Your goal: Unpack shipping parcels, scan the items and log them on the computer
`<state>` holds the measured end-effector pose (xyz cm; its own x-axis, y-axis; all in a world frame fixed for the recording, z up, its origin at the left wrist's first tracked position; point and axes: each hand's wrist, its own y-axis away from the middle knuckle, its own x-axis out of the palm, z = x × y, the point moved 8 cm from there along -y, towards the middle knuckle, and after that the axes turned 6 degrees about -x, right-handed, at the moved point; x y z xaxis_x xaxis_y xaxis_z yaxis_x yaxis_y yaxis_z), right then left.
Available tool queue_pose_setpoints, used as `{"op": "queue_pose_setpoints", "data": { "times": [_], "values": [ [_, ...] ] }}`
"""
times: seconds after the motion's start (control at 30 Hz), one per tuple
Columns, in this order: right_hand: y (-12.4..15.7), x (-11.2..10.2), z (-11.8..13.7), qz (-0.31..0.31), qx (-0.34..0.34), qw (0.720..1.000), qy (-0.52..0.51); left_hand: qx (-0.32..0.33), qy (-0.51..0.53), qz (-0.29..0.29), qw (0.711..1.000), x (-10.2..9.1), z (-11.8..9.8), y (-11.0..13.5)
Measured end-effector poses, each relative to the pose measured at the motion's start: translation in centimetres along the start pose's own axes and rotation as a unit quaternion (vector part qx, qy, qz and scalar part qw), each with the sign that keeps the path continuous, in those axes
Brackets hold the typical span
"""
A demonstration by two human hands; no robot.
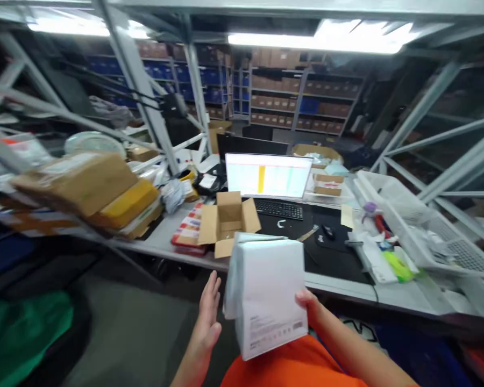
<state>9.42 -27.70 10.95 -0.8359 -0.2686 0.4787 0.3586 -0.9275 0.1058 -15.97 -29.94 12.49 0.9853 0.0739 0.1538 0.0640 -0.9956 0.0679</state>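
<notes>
A white product box (pixel 272 295) with small print and a barcode near its lower edge is held upright in front of my body. My right hand (pixel 310 306) grips its right side, thumb on the front face. Against its left side leans another pale, flat box or packet (pixel 232 279), partly hidden behind it. My left hand (pixel 208 309) is just left of these, fingers stretched out and apart from them. Beyond, on the desk, an open cardboard carton (pixel 229 217) stands with its flaps spread.
A monitor (pixel 268 174), keyboard (pixel 278 208) and mouse (pixel 328 231) are on the desk. Stacked parcels (pixel 80 183) lie at left, beside a red-and-white package (pixel 188 228). A white plastic basket (pixel 435 231) stands at right. Metal frame posts rise on both sides.
</notes>
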Motion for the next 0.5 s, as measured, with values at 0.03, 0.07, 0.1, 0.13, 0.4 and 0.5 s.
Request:
{"op": "queue_pose_setpoints", "data": {
  "times": [0.03, 0.07, 0.1, 0.13, 0.4, 0.5],
  "values": [
    [1.1, -3.8, 1.3, -0.062, -0.019, 0.998, -0.004, 0.012, -0.006, 0.011, 1.000, 2.1, -0.1, -1.8],
    [2.3, -7.7, 2.7, -0.132, -0.042, 0.990, -0.006, 0.015, -0.013, 0.021, 1.000, 4.3, 0.2, -3.4],
    [3.5, -11.6, 4.0, -0.202, -0.066, 0.977, -0.007, 0.006, -0.026, 0.039, 0.999, 6.5, 1.0, -4.9],
    [4.7, -15.3, 5.3, -0.269, -0.094, 0.959, -0.006, -0.016, -0.043, 0.063, 0.997, 9.0, 2.2, -6.2],
    [6.3, -36.8, 9.5, -0.449, -0.122, 0.885, -0.026, -0.217, -0.370, 0.245, 0.869, 27.3, 22.1, -15.8],
    [4.6, -42.3, 11.5, -0.491, -0.134, 0.860, -0.022, -0.306, -0.433, 0.192, 0.826, 28.3, 27.8, -19.8]
  ]
}}
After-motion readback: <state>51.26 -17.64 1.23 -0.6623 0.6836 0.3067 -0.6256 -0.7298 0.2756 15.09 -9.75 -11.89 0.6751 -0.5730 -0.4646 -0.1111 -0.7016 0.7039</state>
